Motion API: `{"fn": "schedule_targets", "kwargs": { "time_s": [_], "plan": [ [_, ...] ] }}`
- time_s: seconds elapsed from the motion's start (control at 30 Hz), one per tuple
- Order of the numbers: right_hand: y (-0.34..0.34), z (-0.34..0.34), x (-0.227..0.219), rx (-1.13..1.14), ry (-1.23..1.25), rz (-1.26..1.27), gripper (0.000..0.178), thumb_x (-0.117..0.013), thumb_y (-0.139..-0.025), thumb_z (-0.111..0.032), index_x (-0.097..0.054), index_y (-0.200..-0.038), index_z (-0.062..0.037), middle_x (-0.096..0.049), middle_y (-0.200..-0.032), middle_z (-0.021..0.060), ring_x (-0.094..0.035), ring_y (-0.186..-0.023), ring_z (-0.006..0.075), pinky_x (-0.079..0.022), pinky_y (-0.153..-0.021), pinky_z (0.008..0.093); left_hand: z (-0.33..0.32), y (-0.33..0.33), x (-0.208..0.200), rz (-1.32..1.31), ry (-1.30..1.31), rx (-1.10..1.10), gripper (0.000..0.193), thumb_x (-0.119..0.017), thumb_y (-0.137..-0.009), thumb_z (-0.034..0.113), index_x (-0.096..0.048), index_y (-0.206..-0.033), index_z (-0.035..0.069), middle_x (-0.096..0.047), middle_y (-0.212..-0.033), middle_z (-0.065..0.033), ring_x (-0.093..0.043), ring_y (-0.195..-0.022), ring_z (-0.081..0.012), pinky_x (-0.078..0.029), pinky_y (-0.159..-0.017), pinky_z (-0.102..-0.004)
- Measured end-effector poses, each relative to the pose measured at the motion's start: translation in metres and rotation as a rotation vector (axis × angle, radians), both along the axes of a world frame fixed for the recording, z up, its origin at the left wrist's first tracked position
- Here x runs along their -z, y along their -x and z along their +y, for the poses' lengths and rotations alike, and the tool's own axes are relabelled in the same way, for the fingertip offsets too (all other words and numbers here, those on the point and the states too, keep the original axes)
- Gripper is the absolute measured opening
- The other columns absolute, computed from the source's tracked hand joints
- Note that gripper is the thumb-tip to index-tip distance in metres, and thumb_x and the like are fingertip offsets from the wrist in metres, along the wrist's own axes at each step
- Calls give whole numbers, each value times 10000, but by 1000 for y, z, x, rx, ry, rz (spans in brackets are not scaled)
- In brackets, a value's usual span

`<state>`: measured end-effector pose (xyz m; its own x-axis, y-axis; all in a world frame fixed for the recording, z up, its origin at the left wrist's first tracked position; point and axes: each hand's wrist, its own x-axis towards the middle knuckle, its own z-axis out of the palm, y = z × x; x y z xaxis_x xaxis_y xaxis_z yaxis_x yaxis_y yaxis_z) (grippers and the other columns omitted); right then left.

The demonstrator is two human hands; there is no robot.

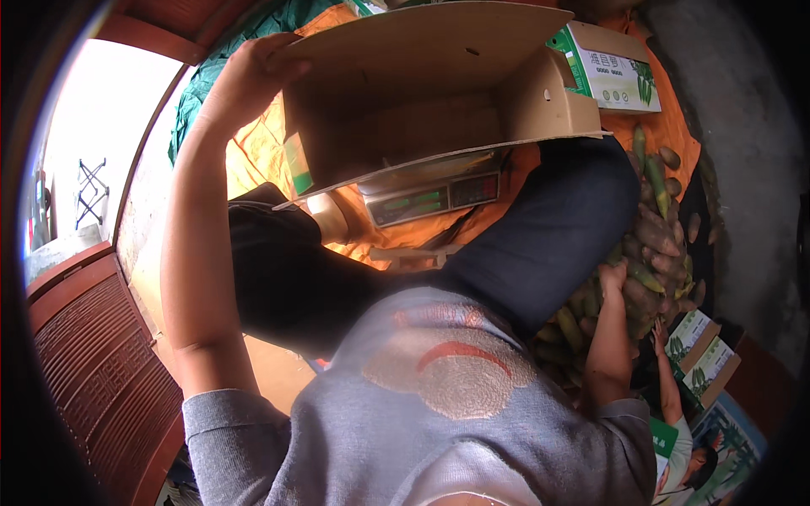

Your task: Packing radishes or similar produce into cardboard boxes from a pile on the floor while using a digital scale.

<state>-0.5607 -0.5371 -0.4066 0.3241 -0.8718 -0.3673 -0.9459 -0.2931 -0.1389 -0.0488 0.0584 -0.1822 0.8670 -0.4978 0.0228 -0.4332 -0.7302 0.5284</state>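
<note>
My left hand (245, 80) grips the edge of the open box (430, 93) over the scale (434, 196), my right (613, 278) rests loosely on the shoots (658, 244); one-handed, the box could tip and slip.

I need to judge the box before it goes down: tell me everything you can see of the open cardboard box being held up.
The cardboard box is plain brown corrugated card inside, with green and white print on its outer walls. It is open and tilted, its inside facing the camera, and looks empty. One flap spreads along the top and a short end flap has a small hole. The left hand grips its upper left edge. It hangs over a weighing scale on an orange sheet; whether they touch is unclear.
</note>
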Motion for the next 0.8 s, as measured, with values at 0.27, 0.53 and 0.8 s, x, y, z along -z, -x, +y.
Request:
{"fn": "schedule_targets", "kwargs": {
  "time_s": [0.27,0.53,0.8],
  "plan": [
    [-222,76,-289,-563,107,-716,677,-777,-860,-109,-428,-1429,7,-585,-1278,136,-573,-1158,203,-456,-988,318,7,1,-16,-15,-1,4,325,-722,-910,258,-701,-1118,8,-695,-873,-184,-688,-807,-295,-518,-756,-377],
    [-428,279,-323,-1644,-187,-182,711,-781,-757,-207,-484,-1367,6,-599,-1246,211,-578,-1167,376,-453,-1022,418,8,4,-12,-70,-12,62,262,-650,-942,264,-727,-998,20,-696,-840,-195,-675,-842,-379,-535,-776,-466],
    [-511,413,-187,-1881,-540,538,798,-824,-734,-253,-483,-1415,-16,-542,-1399,206,-518,-1305,345,-416,-1107,396,8,9,-16,-29,-14,21,196,-663,-924,229,-739,-933,48,-689,-784,-183,-678,-786,-382,-545,-742,-478]
  ]
}}
